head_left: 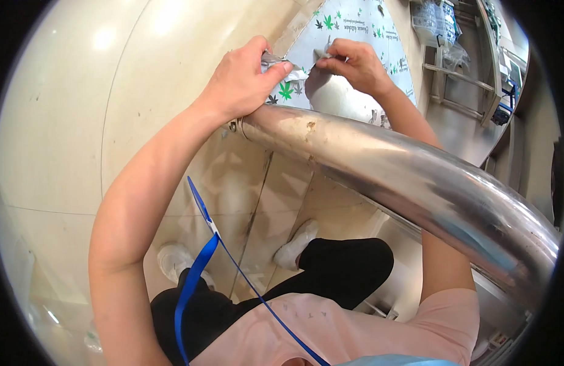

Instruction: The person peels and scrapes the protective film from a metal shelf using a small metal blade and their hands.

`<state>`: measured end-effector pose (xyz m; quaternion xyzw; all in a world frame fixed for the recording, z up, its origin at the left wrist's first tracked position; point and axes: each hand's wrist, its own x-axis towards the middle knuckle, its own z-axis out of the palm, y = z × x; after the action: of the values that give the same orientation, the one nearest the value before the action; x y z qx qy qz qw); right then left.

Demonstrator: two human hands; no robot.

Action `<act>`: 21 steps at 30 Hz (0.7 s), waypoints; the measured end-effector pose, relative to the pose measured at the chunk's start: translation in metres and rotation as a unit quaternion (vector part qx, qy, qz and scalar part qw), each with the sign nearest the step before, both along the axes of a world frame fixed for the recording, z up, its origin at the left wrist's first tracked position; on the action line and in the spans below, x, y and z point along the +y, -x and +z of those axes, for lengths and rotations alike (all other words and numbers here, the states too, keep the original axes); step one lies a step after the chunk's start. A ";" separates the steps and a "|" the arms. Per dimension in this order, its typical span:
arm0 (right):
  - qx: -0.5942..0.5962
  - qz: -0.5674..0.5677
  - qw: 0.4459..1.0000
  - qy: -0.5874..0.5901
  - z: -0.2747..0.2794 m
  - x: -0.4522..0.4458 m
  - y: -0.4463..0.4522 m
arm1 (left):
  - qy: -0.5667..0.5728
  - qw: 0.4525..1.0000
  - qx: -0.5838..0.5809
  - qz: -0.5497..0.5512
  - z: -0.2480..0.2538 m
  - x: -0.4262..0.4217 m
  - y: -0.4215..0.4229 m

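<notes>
A foil sheet (349, 24) with green and dark leaf prints and upside-down lettering lies beyond a thick metal pipe (367, 143). My left hand (245, 79) is closed on a crumpled silvery edge of the sheet, its wrist close above the pipe's end. To its right, my right hand (358, 64) pinches a small greyish piece at the sheet between thumb and fingers. Just below the right fingers, a shiny bare area (340, 97) curves up. Whether the pinched piece is foil or backing paper, I cannot tell.
The bent pipe runs across to the lower right, over my right arm. A metal rack (459, 76) with plastic-wrapped items stands at the upper right. Beige tiled floor (56, 122) spreads left. A blue strap (196, 274) hangs before my body, above my white shoes (296, 244).
</notes>
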<state>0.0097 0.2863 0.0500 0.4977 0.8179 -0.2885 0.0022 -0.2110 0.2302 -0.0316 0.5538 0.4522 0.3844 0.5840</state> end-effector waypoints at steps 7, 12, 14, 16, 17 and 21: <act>0.093 -0.167 0.980 -0.059 -0.013 0.028 -0.057 | 0.003 1.000 0.014 -0.008 0.002 0.002 0.001; 0.031 -0.352 0.921 -0.165 0.061 0.068 -0.155 | 0.004 1.000 0.021 0.003 0.001 0.002 0.000; -0.007 -0.260 0.960 -0.104 0.066 0.041 -0.111 | -0.009 1.000 0.018 0.016 0.001 0.002 -0.002; -0.018 -0.170 0.985 0.005 0.046 0.012 -0.069 | -0.003 1.000 0.009 0.013 0.002 0.002 -0.003; -0.062 -0.146 0.987 -0.016 0.039 -0.001 -0.042 | 0.002 1.000 0.007 0.016 0.001 0.001 -0.002; -0.135 -0.094 0.984 -0.066 0.014 -0.014 0.003 | -0.009 1.000 0.018 0.015 0.004 0.003 0.003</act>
<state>0.0064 0.2725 0.0636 0.6058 0.7769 -0.1632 0.0526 -0.2140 0.2330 -0.0275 0.5586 0.4678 0.3872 0.5649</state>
